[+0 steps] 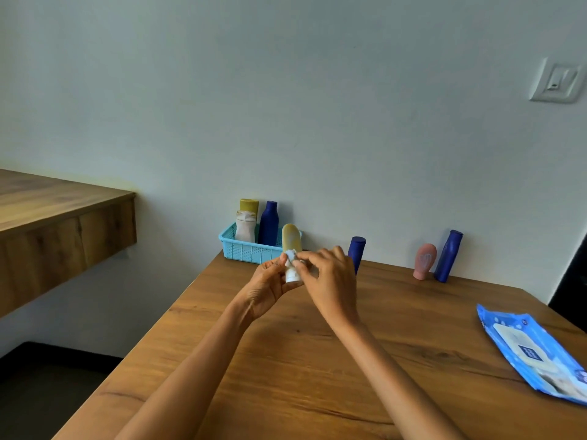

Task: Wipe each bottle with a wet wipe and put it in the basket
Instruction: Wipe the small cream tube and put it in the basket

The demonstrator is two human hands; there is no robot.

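The left hand [270, 285] fingers curl around a yellow bottle [291, 241] held above the counter [317, 360]; the right hand [330, 281] fingers pinch a wet wipe [290, 260] on it. The basket [244, 250] holds three bottles.

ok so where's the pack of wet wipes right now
In the head view the pack of wet wipes lies flat at the right edge of the wooden table, nearer the person than the pink bottle, untouched by either hand.
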